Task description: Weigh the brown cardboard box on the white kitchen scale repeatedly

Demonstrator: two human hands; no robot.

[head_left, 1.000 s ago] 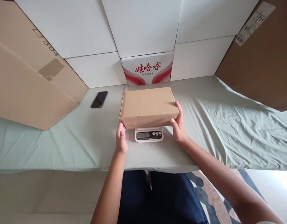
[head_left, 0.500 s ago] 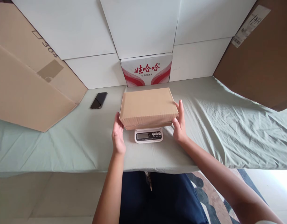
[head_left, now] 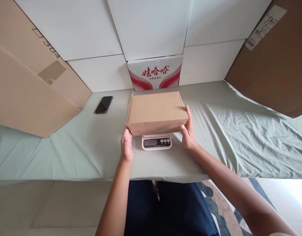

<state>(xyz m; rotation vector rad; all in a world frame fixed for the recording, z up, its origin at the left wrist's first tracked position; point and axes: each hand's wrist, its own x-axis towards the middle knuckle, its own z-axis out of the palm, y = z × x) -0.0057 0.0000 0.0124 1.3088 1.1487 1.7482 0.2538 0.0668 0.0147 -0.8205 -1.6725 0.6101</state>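
A closed brown cardboard box (head_left: pixel 156 111) lies flat on a small white digital scale (head_left: pixel 156 143), covering all but the scale's front panel with its display and buttons. My left hand (head_left: pixel 127 145) presses against the box's front left corner, fingers up along its side. My right hand (head_left: pixel 187 130) clasps the front right corner, with its fingers laid along the right side. The box sits between both palms.
The table carries a pale green cloth (head_left: pixel 227 131). A black phone (head_left: pixel 104 104) lies at the back left. Large brown cartons (head_left: pixel 25 88) (head_left: pixel 278 65) lean in from both sides. A red-and-white printed carton (head_left: pixel 155 73) and white boxes stand behind.
Half a second ago both hands stood slightly off the box's sides with fingers spread. Now they have closed back onto its front corners. The box and scale have not shifted.
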